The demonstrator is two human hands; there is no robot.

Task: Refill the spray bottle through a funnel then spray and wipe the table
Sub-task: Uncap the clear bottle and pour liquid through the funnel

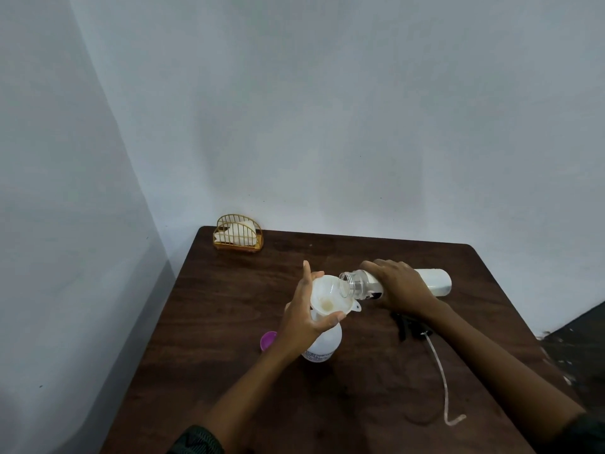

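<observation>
1. The spray bottle [324,345] stands upright on the table [229,322], with the white funnel [322,294] seated in its neck.
2. The left hand [304,317] cups the funnel rim between thumb and fingers.
3. The right hand [401,288] grips the refill bottle [435,281], which is tipped level with its open mouth over the funnel.
4. The trigger sprayer head [409,327] lies just beneath the right wrist.

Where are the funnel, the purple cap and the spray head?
funnel [327,291]: head view, inside of its white bowl.
purple cap [267,341]: head view, its visible part beside the left wrist.
spray head [407,327]: head view, black trigger body lying on the table.
</observation>
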